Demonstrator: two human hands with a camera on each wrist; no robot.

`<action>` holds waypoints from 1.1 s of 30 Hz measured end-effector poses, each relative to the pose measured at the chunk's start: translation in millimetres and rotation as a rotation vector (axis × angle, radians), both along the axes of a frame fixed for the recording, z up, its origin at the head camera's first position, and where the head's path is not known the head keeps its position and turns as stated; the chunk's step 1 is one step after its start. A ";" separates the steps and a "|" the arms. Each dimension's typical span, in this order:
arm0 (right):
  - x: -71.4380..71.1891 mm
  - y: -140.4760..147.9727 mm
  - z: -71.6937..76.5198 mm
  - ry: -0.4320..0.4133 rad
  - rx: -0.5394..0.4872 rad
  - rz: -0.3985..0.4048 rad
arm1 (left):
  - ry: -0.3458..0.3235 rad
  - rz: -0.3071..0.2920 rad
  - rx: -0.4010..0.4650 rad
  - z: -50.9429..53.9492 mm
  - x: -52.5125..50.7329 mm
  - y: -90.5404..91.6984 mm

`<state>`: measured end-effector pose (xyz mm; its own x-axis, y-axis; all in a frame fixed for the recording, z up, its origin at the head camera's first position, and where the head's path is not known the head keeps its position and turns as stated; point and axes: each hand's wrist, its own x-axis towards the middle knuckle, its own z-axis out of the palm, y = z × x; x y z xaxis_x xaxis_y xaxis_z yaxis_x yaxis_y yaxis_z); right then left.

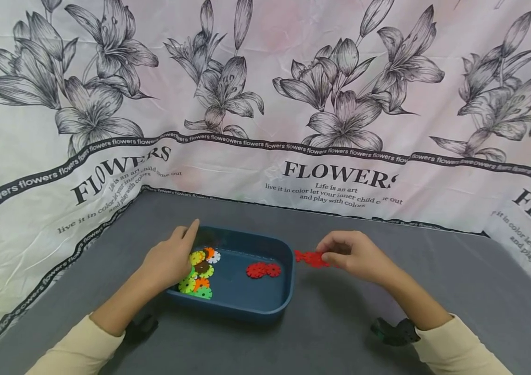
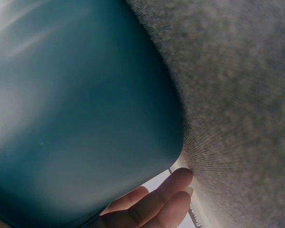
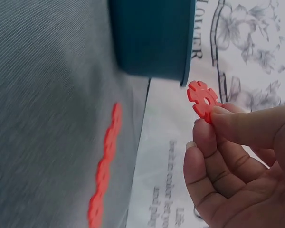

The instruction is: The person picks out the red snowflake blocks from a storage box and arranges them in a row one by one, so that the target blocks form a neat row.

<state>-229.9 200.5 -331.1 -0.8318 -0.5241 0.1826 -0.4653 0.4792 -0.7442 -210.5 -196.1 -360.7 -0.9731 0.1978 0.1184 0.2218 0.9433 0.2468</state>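
Disc of notched red plastic (image 3: pixel 198 97), pinched by the right hand (image 1: pixel 356 255), right of frame centre; left of centre, the left hand (image 1: pixel 168 260) touches a dark-blue rectangular tray (image 1: pixel 232 289), grip unclear.

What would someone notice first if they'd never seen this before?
Probably the bright red notched disc pinched in the right hand, just right of the blue tray. Next, the mixed-colour notched discs bunched at the tray's left end, with red discs near its right end. Behind it all, big grey lilies are printed on the pale cloth backdrop.
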 end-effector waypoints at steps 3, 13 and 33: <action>0.6 12.3 -3.1 -0.013 0.016 -0.035 | 0.001 0.001 -0.001 -1.2 -0.3 -0.4; 0.3 54.9 -8.6 -0.001 0.091 -0.135 | -0.007 0.006 -0.003 -2.0 -1.6 0.3; -23.9 95.6 -30.5 0.036 0.375 -0.149 | -0.008 0.012 0.005 -1.2 -1.4 0.1</action>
